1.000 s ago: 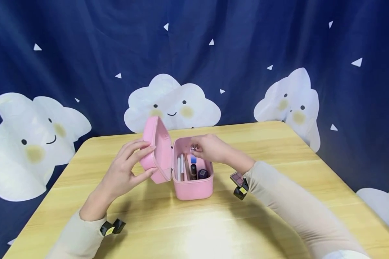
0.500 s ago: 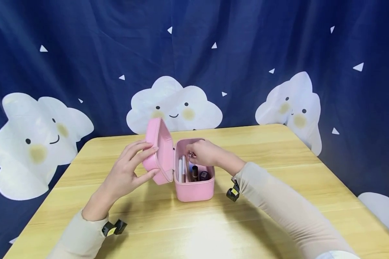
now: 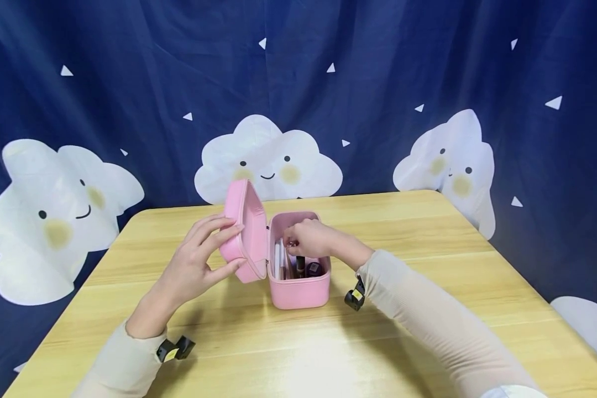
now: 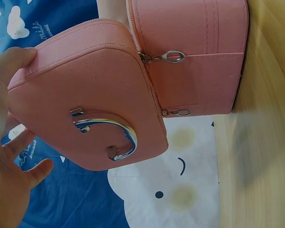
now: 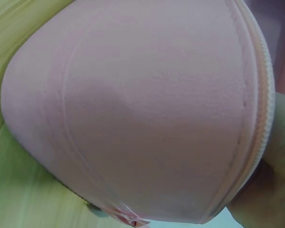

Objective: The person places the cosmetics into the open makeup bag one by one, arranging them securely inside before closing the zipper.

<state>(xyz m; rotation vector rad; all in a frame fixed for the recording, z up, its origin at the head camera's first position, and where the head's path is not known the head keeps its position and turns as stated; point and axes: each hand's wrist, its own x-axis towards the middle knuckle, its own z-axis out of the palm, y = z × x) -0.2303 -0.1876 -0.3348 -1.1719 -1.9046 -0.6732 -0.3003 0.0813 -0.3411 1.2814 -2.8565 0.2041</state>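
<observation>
A pink cosmetic case stands on the table in the head view, its lid swung up to the left. My left hand holds the lid by its outer edge, fingers spread above and thumb lower down. My right hand is inside the case's mouth and pinches a small shiny, clear-looking item, mostly covered by the fingers. Below it lie slim white tubes, a small dark bottle and a round dark jar. The right wrist view shows mainly the case's outer wall.
The wooden table reaches back to a dark blue curtain printed with white clouds. In the left wrist view, a silver handle stands out from the lid and zipper pulls hang at the seam.
My right hand has moved left and lower inside the case with the shiny item, covering a blue thing seen there earlier. An eyeshadow palette beside the right wrist is now out of sight. The left hand stays put.
</observation>
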